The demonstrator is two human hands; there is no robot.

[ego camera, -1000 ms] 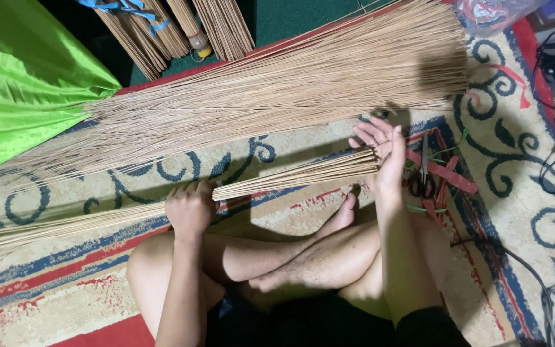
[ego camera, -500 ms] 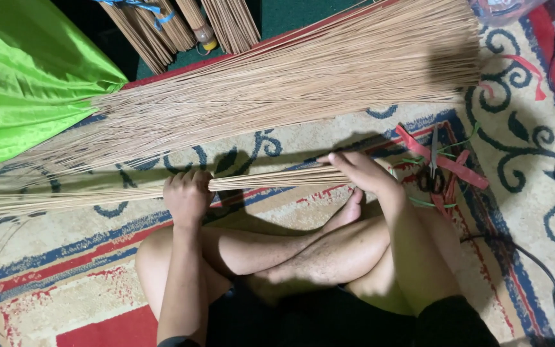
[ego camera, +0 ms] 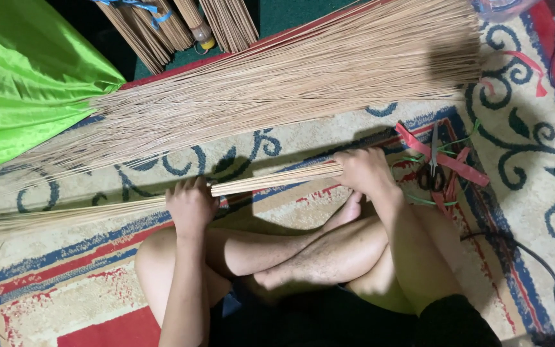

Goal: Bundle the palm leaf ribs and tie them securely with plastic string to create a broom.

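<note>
Your pale tan stick bundle (ego camera: pixel 271 181) and matching tan stick pile (ego camera: pixel 290 83) lie on a cream rug (ego camera: pixel 521 193) with navy scrolls and red borders; bright green cloth (ego camera: pixel 20 83); red ribbons (ego camera: pixel 448 160).

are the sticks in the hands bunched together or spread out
Bunched: the held sticks form one tight bundle, gripped by left hand and right hand.

Head camera looks steeply down, close over the patterned rug (ego camera: pixel 534 193).

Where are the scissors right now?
In the head view, the scissors lie on the carpet among red ribbon strips, just right of the right hand.
</note>
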